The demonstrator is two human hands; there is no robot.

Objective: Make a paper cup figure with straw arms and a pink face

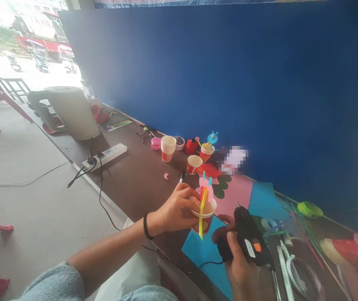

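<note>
My left hand (183,209) is closed on the rim of a red and white paper cup (208,221). A bent yellow straw piece (202,213) crosses the cup's edge, and a pink paper shape (208,189) with two blue tips rises behind it. To the right, my right hand (239,259) grips a black glue gun (246,234), whose nozzle points up and away from me, apart from the cup. Beneath both hands lies blue paper (202,251).
Behind the cup stand a stack of paper cups (168,148), a single cup (194,164) and a decorated cup (207,151). A power strip (105,156) and kettle (69,113) are at left. Scissors, tape and straws clutter the right, beside a blue wall (213,71).
</note>
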